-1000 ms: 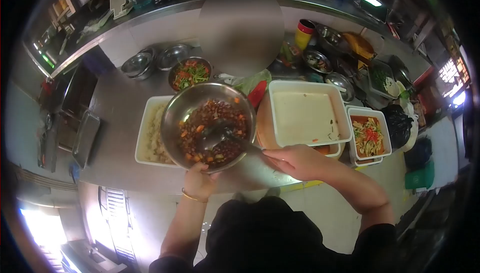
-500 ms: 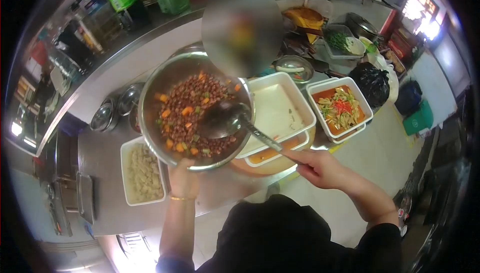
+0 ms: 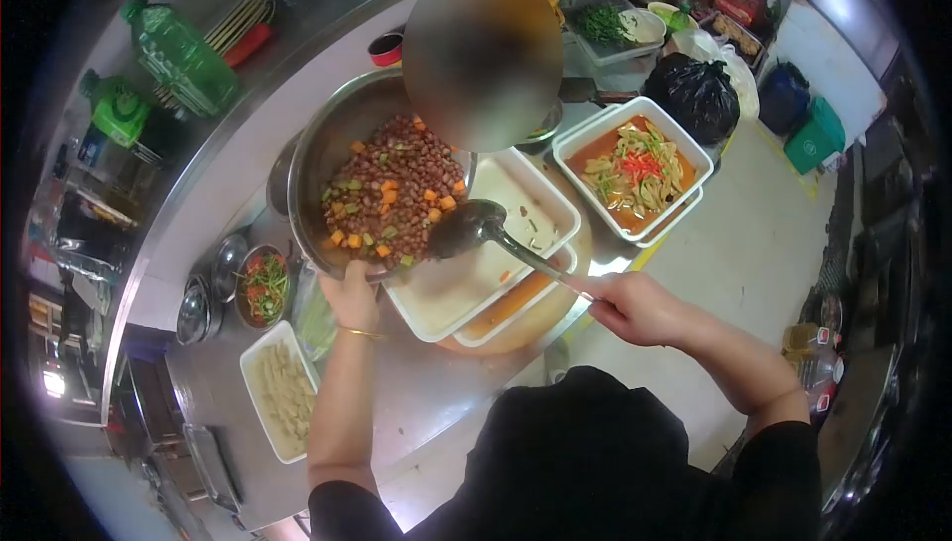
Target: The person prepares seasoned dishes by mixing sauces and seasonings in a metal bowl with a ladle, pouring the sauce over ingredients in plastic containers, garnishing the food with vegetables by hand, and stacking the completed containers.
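Observation:
My left hand (image 3: 351, 295) grips the near rim of a large metal bowl (image 3: 309, 159), which is tilted. Inside the bowl lie reddish-brown beans or nuts with orange and green cubes (image 3: 392, 184). Closed round the handle of a big metal ladle (image 3: 474, 226), my right hand (image 3: 640, 309) is to the right of the bowl. The ladle's head is at the bowl's lower right edge, touching the food. Beneath the bowl's right side is a white rectangular tub (image 3: 550, 214) with a few scraps in it, stacked over another tub holding orange liquid (image 3: 511, 311).
At right stands a white tub of sliced food in red sauce (image 3: 640, 174), beside a black plastic bag (image 3: 691, 100). At left are a tub of pale pieces (image 3: 281, 397) and a bowl of cut vegetables (image 3: 264, 286). Green bottles (image 3: 178, 55) lie at upper left. A blurred disc hides the top middle.
The view has turned. The bowl, in my left hand, has gone from beside the white tub to partly over it, and tilted. The ladle has shifted to the bowl's lower right edge.

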A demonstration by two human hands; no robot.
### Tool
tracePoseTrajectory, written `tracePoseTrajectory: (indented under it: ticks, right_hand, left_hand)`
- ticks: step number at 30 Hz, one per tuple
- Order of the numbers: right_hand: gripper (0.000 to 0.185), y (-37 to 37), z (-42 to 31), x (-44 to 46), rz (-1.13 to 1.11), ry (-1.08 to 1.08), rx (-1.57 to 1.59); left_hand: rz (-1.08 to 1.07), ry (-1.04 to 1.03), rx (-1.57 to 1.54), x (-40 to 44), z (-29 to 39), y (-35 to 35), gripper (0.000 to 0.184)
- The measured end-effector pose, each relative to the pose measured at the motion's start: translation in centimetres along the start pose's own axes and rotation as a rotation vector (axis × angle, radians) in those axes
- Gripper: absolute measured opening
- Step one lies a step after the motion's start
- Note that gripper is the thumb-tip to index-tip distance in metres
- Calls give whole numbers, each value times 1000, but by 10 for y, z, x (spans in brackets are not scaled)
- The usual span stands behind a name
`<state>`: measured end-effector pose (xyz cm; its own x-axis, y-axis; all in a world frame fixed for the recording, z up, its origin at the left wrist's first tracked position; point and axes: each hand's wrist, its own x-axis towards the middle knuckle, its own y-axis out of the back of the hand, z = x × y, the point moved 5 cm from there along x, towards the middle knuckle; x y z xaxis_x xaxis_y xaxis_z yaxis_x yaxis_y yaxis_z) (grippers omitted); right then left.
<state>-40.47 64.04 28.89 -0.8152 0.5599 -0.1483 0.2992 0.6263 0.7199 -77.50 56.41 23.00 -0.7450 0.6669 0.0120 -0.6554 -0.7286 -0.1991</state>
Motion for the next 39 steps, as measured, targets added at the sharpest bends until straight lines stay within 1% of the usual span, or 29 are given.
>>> tracePoseTrajectory:
  ticks: [3,6,9,11,13,15,18,21,24,27,30,33,34,36,37,38,39]
  right_hand:
    - [52,1,5,4,-34,-20,-6]
    - [52,2,11,5,-84,-62,8]
    - [53,0,21,3,-60,-1,28]
    - [53,1,24,0,-72,-19,54]
    - [54,4,24,-2,-69,-16,90]
    - [56,6,22,-4,-50,1,139]
    - [55,10,19,-3,10,74,189]
    - [51,20,7,6,97,118,249]
    - [52,32,-12,22,260,218,291]
    - [52,26,-14,39,436,240,307]
    - [53,12,-12,48,414,188,331]
    - [53,-7,-9,45,131,125,272]
    - [53,-12,-9,40,98,92,277]
    - [54,-18,-8,29,39,28,282]
    - [54,-12,-9,24,35,43,274]
    - [54,-3,-11,18,30,58,266]
    - [55,2,-12,14,27,72,261]
  left_hand:
    - [-21,-110,154,9,-2,0,51]
    - [31,-354,147,7,1,-9,39]
    - [61,-323,43,8,-14,-5,34]
    - [63,-402,123,15,-23,2,30]
    - [67,-423,167,17,-21,2,27]
    - [66,-383,173,16,-15,-1,24]
    - [66,-365,109,6,12,-20,22]
    - [117,-430,105,7,13,-13,25]
    - [96,-497,189,6,23,-10,25]
    - [127,-553,182,-2,27,-10,24]
    - [155,-518,65,-11,29,-12,26]
    - [54,-557,334,-9,25,-10,30]
    - [69,-584,187,-11,21,-14,31]
    - [24,-530,141,-11,17,-22,54]
    - [0,-500,120,-11,15,-23,67]
    - [-16,-595,270,-3,1,-11,76]
    - [-12,-596,223,-3,0,-11,76]
